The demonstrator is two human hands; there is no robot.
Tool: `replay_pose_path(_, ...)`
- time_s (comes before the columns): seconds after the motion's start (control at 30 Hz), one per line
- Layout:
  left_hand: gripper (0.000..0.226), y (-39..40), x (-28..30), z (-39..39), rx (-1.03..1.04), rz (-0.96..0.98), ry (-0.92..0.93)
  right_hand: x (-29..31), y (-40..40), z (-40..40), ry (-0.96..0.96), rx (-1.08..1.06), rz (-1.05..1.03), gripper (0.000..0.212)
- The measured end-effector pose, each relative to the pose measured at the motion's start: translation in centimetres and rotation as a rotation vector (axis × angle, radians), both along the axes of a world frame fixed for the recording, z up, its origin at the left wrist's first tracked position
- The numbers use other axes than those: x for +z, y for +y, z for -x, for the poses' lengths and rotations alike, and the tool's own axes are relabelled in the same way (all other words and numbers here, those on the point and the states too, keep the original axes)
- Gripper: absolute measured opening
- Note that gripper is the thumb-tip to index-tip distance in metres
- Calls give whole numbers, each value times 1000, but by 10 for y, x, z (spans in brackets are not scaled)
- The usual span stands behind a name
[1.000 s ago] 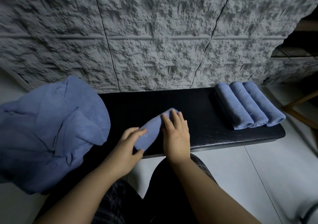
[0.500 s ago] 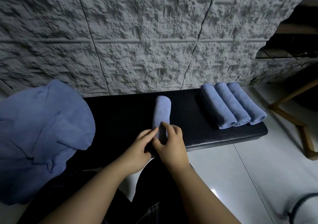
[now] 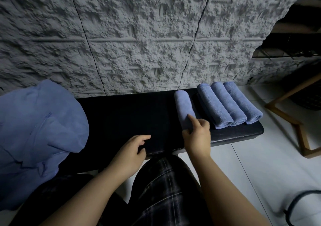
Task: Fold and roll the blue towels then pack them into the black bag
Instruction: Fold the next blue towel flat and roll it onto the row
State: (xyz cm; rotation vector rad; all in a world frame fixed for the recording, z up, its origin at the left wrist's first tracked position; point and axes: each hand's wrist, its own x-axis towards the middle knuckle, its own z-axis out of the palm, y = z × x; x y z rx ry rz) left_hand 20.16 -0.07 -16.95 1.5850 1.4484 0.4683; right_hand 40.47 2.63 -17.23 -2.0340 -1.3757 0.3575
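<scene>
A freshly rolled blue towel [image 3: 184,107] lies on the black bench [image 3: 132,114], just left of three other rolled blue towels [image 3: 229,104] lined up at the bench's right end. My right hand [image 3: 197,135] grips the near end of the fresh roll, thumb on its left side and index finger on top. My left hand [image 3: 132,147] rests near the bench's front edge with loose fingers and holds nothing. A heap of unfolded blue towels [image 3: 38,135] covers the bench's left end. No black bag is in view.
A rough grey stone-pattern wall [image 3: 139,34] rises right behind the bench. A wooden frame [image 3: 286,121] stands on the white tiled floor at the right. My knees in dark checked trousers [image 3: 165,187] are below the bench edge.
The rolled towel moved from the bench's middle to the right, beside the three rolls, carried by my right hand. My left hand let go of it and stayed near the front edge.
</scene>
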Motion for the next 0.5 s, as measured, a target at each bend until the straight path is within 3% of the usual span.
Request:
replay_pose_path(0.27, 42, -2, 1, -3, -15, -43, 26, 5, 18, -31, -121, -58, 82, 43)
replay_pose_path(0.5, 43, -5, 3, -2, -50, -75, 73, 1, 24, -32, -254, -61, 110, 50)
